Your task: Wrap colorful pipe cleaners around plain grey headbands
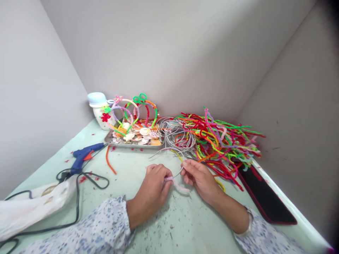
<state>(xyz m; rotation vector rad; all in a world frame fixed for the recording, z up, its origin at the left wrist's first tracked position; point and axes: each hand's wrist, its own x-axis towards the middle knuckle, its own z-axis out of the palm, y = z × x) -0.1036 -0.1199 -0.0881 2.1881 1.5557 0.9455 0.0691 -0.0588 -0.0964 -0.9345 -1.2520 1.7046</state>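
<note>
Close to the middle of the table, my left hand [155, 187] is closed on a pale pink pipe cleaner [181, 188], whose loose end curves out to the right. A thin grey wire [179, 173] runs from that pipe cleaner up to my right hand [198, 176]. There the thumb and fingers pinch the wire. Part of the pipe cleaner is wrapped around the wire at my left fingertips; the rest of the join is hidden in the hand. Just beyond my hands lies a loose coil of grey wire [173, 135].
A metal tray [127, 145] of seashells [144, 131] stands at the back, with decorated pipe-cleaner hoops [132, 109] above it. Beside it is a white bottle [99, 111]. Many colourful pipe cleaners [225, 141] pile up at right, near a black mat [267, 197]. A blue glue gun [82, 157] and cord lie left.
</note>
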